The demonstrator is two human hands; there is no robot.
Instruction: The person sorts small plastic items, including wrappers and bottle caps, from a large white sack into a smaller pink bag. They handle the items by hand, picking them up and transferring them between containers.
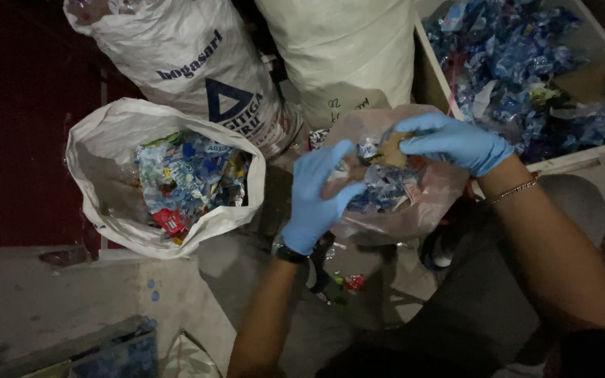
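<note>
A: What surrounds the person?

B: Seen from above, in dim light. At left an open white sack [99,175] sits on the floor, holding crumpled plastic wrappers [187,178], mostly blue with some red. Behind it stand two tall filled white sacks: one printed with a dark triangle [190,63], one plainer [341,49]. At upper right a pale wooden bin [572,159] is heaped with blue plastic scraps [526,56]. A small red scrap [355,282] lies on the grey floor near the person's legs.

A: And the hands?

B: Both wear light blue gloves and meet over a clear plastic bag [414,210] in the middle, just in front of the plainer sack. The left hand [316,192] reaches up from below, fingers curled against the bag's near edge, a dark watch at the wrist. The right hand [453,140] comes in from the right, a thin bracelet at the wrist, its fingertips pinching a small brownish piece [390,148] at the bag's mouth.

A: What does the bag look like?

B: Thin, see-through, wrinkled, with crushed blue and silvery wrappers inside. Whether the left hand grips it or only touches it is unclear.
</note>
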